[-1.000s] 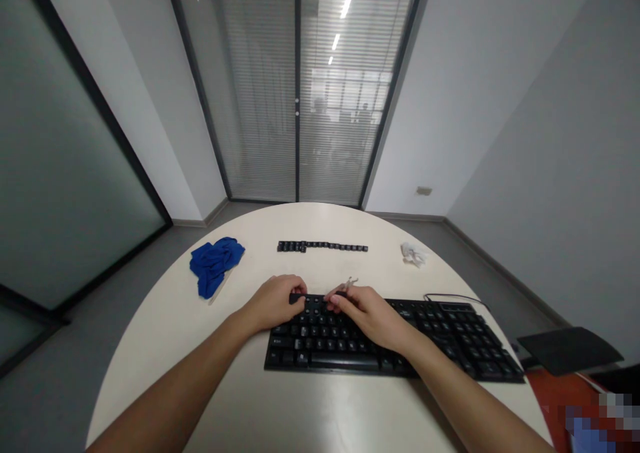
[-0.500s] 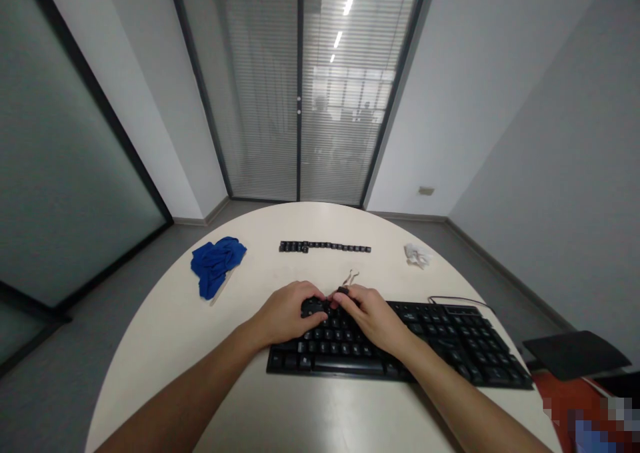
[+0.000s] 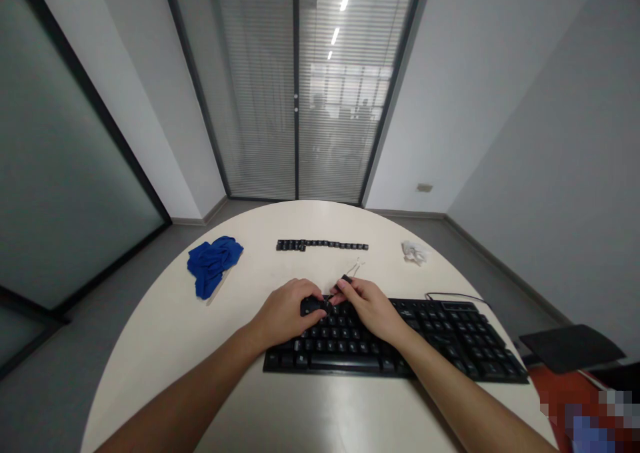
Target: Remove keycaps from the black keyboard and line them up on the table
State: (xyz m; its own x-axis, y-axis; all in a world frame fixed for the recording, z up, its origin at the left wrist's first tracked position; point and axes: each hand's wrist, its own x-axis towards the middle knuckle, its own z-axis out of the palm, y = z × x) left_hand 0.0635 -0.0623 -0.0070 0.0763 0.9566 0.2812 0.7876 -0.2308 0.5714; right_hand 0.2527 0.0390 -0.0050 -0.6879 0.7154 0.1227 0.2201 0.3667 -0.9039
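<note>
A black keyboard (image 3: 345, 361) lies on the table, partly covered by my hands. My left hand (image 3: 287, 309) is over its upper left part, thumb and fingers curled around a dark spot; a small black piece shows at the fingertips, too small to make out. Touching or nearly touching those fingertips is my right hand (image 3: 367, 306), closed around the black handle of a wire keycap puller (image 3: 345, 279), whose thin wire prongs point away from me. Farther back, several loose black keycaps (image 3: 323, 243) lie in a row, doubled at the left end.
A crumpled blue cloth (image 3: 213, 263) lies at the left, beside a thin pale stick (image 3: 219, 286). At the right is a crumpled white tissue (image 3: 414, 253). The keyboard's cable (image 3: 457, 295) loops behind it. A dark chair part (image 3: 573, 347) stands beyond the round table's (image 3: 320, 413) right edge.
My right hand has tilted the keycap puller, its handle rising and its prongs swinging slightly right. My left hand stays almost in place. The whole view has shifted slightly.
</note>
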